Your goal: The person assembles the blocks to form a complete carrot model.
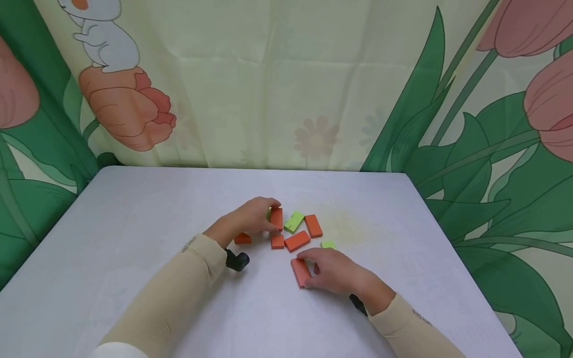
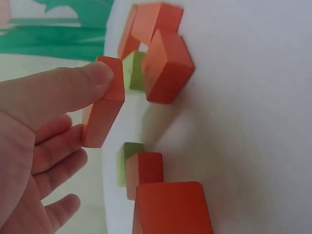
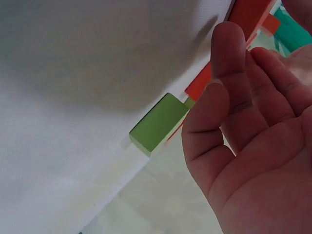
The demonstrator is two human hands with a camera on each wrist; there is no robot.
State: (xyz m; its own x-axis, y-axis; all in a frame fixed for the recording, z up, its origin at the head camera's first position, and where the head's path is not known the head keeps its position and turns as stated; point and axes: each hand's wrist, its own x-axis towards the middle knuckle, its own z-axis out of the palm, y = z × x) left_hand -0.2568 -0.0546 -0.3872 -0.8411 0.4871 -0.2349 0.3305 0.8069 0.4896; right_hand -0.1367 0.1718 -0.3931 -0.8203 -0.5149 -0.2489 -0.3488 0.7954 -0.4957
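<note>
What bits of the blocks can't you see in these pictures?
- Head view: the left hand covers part of the upright orange block and most of a small orange block.
- Head view: the right hand hides one end of the orange block and most of a green block.
- Left wrist view: the bottom edge cuts off the nearest orange block.

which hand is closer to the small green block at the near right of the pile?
Right. The right hand lies just in front of the small green block, almost touching it, fingers on an orange block. The left hand is across the pile, pinching an upright orange block.
</note>
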